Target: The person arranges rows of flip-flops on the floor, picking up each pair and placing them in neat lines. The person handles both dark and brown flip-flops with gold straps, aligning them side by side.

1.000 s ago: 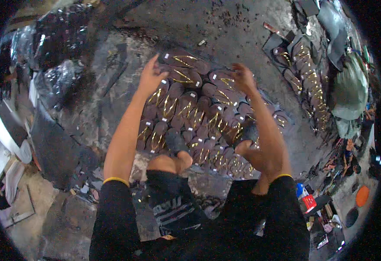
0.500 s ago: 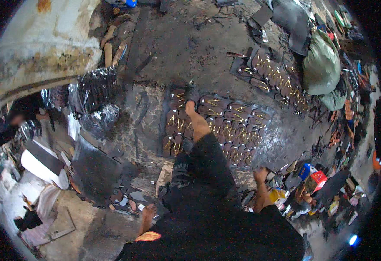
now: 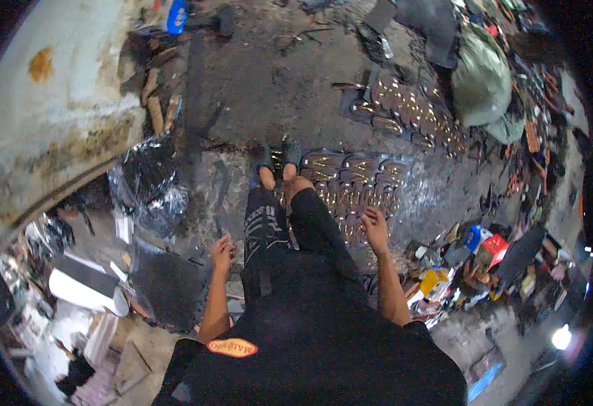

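Observation:
My left hand (image 3: 222,253) hangs beside my left leg with nothing in it, its fingers loosely bent and apart. On the other side, my right hand (image 3: 375,229) is held out past my right thigh, also holding nothing, its fingers half curled. Below it on the floor lie rows of dark brown sandals (image 3: 350,193) with gold-coloured straps. Both my feet are at the left end of these rows, and my legs hide part of them. Neither hand touches the sandals.
More sandals with gold-coloured straps (image 3: 405,101) lie farther right, near a bulging pale green sack (image 3: 482,74). A heap with a red box (image 3: 493,249) and scraps lies at right. At left are plastic-wrapped bundles (image 3: 151,169), a dark sheet (image 3: 168,287) and a large pale, rust-stained surface (image 3: 60,74).
My trailing foot has come up beside the other. My left hand has swung forward and up, and my right hand has moved forward and left. The whole view has shifted.

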Available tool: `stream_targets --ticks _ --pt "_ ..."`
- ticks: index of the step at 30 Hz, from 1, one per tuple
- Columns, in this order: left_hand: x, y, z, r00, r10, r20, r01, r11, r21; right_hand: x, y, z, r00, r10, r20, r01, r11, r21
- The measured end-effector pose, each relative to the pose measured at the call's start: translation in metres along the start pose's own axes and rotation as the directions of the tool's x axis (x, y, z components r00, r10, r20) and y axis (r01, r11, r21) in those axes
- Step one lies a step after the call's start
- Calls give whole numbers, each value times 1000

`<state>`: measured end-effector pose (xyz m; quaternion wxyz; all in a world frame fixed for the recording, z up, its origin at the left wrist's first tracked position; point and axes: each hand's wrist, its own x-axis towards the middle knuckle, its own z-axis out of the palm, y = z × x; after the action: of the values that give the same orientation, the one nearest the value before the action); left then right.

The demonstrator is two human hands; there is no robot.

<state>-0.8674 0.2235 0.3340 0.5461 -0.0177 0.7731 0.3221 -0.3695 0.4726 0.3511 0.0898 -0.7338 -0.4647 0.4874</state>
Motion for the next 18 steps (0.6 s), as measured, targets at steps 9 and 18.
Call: stream_targets --ticks 9,18 --pt "-45 -25 14 998 56 37 -61 988 144 -28 75 -41 989 -3 -148 -9 996 -84" --pt "-91 -65 119 995 -30 99 7 974 227 -34 174 -144 936 345 -72 -324 923 209"
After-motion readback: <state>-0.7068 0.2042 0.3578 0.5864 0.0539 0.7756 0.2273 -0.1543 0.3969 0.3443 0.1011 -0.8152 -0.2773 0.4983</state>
